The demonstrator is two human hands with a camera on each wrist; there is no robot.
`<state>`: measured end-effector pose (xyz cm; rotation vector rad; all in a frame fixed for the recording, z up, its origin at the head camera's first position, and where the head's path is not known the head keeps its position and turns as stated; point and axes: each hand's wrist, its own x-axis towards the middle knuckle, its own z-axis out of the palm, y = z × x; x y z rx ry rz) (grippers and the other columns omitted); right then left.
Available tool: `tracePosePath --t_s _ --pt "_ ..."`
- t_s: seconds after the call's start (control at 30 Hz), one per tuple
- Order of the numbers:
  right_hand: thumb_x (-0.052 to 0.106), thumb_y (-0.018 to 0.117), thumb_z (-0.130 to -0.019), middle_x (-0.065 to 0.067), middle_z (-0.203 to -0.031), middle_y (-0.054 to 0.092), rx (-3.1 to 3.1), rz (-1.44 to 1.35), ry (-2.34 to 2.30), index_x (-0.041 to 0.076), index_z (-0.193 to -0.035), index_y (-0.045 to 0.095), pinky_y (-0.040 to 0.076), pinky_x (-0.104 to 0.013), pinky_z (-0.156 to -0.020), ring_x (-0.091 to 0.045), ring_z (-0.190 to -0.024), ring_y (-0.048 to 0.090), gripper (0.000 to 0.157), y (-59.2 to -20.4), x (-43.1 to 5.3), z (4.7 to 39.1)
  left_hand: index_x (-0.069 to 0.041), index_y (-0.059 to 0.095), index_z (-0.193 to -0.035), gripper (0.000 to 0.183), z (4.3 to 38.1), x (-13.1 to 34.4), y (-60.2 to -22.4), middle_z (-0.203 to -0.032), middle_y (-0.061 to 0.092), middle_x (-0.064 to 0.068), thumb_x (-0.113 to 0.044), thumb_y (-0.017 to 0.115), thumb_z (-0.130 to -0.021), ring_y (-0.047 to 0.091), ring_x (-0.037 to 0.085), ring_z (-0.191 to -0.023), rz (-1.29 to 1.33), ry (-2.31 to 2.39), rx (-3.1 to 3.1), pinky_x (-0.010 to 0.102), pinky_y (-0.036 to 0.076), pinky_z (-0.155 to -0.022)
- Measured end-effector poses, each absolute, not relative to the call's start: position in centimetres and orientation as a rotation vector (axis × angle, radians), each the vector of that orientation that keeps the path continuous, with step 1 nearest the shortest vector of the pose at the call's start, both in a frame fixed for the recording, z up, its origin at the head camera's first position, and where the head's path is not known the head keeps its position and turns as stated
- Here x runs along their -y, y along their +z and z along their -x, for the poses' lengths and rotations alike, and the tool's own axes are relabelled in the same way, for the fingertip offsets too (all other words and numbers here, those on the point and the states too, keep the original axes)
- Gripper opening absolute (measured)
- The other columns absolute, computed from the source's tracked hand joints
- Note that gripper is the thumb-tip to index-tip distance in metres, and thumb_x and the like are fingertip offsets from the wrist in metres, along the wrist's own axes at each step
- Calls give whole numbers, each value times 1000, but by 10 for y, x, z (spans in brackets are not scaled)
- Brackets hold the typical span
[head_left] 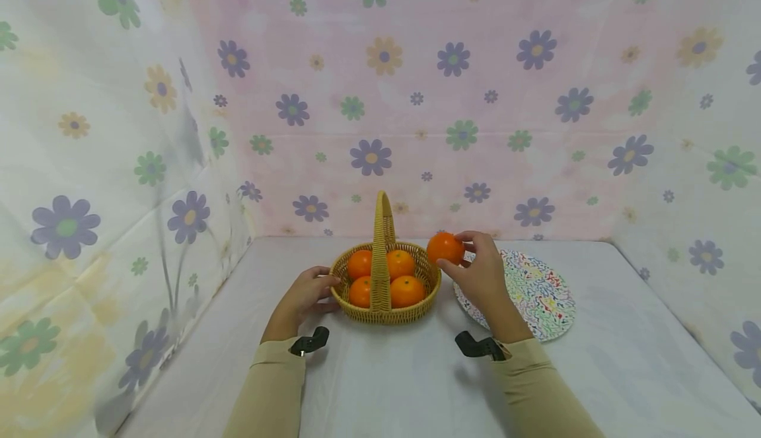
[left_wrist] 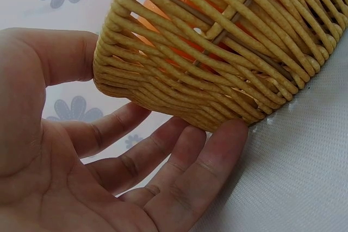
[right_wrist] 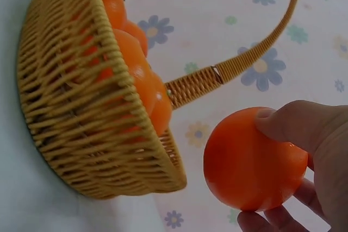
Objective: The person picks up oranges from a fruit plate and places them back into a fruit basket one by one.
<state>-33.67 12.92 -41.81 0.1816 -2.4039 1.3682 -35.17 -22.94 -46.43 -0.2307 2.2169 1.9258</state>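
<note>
A yellow wicker basket (head_left: 389,318) with a tall arched handle (head_left: 380,253) stands on the table, holding several oranges (head_left: 407,291). My left hand (head_left: 305,294) grips the basket's left end, the thumb up at the rim and the fingers against the woven side and lower edge (left_wrist: 185,101). With the thumb and fingertips of my right hand (head_left: 483,273) I hold another orange (head_left: 445,248) in the air, just beyond the basket's right rim. In the right wrist view this orange (right_wrist: 253,161) is apart from the basket wall (right_wrist: 87,112).
To the right, partly behind my right hand and forearm, lies a round flat mat or plate (head_left: 543,292) with multicoloured squiggles. A white cloth covers the table (head_left: 386,385). Flower-patterned fabric (head_left: 416,180) hangs behind and at both sides.
</note>
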Motion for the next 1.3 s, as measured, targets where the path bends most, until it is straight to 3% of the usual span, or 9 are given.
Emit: tracePosePath --t_s 0.37,0.53,0.93,1.3 --pt "27 85 -87 -5 -138 52 2459 -265 1392 17 -131 55 61 -47 -97 -29 -129 55 54 -425 -113 332 -3 50 -142 49 352 229 -463 -141 57 22 -23 64 -99 67 31 -115 238 1916 -2222 50 62 -92" --pt "24 85 -87 -7 -137 51 2456 -296 1388 15 -131 57 60 -50 -98 -30 -129 55 54 -426 -111 332 -2 50 -142 49 352 229 -463 -141 57 23 -22 63 -100 68 30 -113 234 1921 -2220 50 62 -91" --pt "18 89 -81 -10 -132 53 2384 -525 1026 9 -125 62 62 -42 -94 -29 -121 60 53 -438 -105 336 -4 51 -142 50 353 231 -466 -142 57 22 -23 65 -99 67 30 -115 240 1916 -2220 50 61 -94" --pt "12 87 -83 -10 -129 54 2370 -560 1003 7 -123 64 62 -41 -94 -28 -117 60 47 -442 -104 337 -2 50 -142 48 352 230 -464 -142 57 23 -21 64 -99 67 31 -115 235 1934 -2211 51 62 -92"
